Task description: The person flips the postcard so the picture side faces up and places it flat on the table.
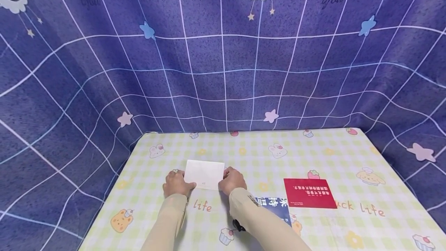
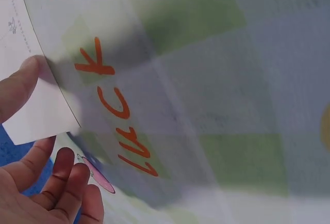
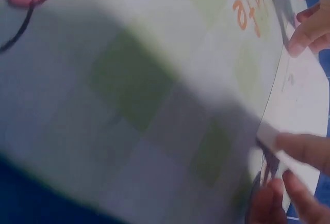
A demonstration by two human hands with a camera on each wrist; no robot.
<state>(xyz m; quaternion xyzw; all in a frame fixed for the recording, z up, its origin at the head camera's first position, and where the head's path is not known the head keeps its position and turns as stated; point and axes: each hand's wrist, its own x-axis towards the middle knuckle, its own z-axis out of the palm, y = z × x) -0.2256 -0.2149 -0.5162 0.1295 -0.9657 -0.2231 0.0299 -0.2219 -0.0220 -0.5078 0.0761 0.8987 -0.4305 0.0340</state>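
Note:
A white card (image 1: 203,174) with small faint print near its near edge is held between both hands at the left-middle of the table. My left hand (image 1: 177,185) pinches its left side, thumb on the upper face and index finger under the corner. The other left fingers curl loosely below, as the left wrist view shows. At the right side, my right hand (image 1: 232,181) grips the card between thumb and fingers, the fingers partly blurred in the right wrist view. Near its edge, the card casts a shadow on the cloth.
A red card (image 1: 309,193) with white writing lies to the right. Partly under the right forearm is a blue card (image 1: 275,206) with white characters. The checked tablecloth (image 1: 150,204) covers the table, and a blue grid-patterned curtain (image 1: 240,53) hangs behind it.

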